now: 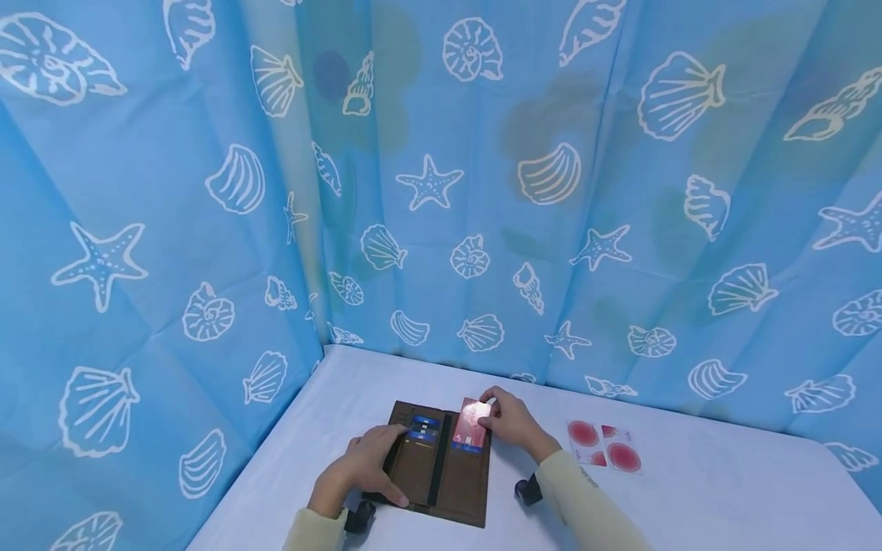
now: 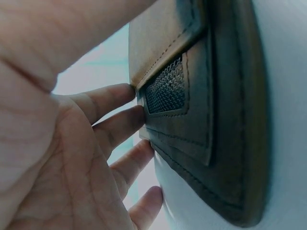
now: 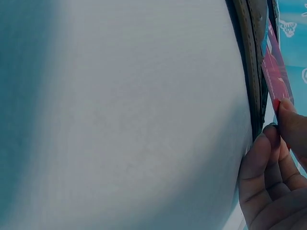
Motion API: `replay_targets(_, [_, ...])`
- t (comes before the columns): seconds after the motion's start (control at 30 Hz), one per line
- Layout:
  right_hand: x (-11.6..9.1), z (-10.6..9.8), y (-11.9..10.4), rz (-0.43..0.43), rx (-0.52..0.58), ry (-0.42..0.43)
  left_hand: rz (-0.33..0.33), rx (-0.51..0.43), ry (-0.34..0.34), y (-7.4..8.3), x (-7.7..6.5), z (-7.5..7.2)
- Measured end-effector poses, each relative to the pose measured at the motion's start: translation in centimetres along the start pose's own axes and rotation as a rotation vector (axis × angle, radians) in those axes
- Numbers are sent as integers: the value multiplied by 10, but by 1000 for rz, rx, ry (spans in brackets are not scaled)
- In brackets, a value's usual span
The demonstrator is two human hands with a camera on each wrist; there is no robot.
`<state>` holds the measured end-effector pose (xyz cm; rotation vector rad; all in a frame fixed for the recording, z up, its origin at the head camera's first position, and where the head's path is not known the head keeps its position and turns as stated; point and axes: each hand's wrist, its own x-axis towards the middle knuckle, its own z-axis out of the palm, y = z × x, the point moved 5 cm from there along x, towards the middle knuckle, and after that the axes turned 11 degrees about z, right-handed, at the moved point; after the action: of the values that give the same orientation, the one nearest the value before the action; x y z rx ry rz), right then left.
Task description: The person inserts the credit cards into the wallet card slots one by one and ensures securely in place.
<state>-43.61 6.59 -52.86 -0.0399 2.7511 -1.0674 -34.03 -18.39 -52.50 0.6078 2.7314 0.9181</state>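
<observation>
A brown wallet [image 1: 463, 490] lies spread on the white table, a dark band [image 1: 439, 459] running down its middle. Blue cards [image 1: 423, 428] sit in slots of its left half. My right hand [image 1: 515, 421] pinches a red card [image 1: 471, 422] by its upper right edge, over the right half's slots. Below the red card shows the edge of a blue card [image 1: 467, 448]. My left hand [image 1: 367, 463] rests at the wallet's left side, thumb near the bottom edge. In the left wrist view, its extended fingertips touch the wallet's edge beside a dark mesh window [image 2: 168, 88].
Right of my right hand, a flat sheet [image 1: 606, 444] with red circles lies on the white table [image 1: 717, 490]. A blue curtain [image 1: 427, 268] with white shell prints rises behind and at the left. Black wrist devices [image 1: 528, 490] sit below the sleeves.
</observation>
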Motion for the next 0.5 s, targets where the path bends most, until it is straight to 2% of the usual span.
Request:
replay_targets(0.2, [-1, 2, -2, -53, -6, -25, -30, 5, -15, -2, 1, 1])
replay_targets(0.5, [-3, 4, 2, -12, 15, -48, -31, 5, -11, -2, 2, 2])
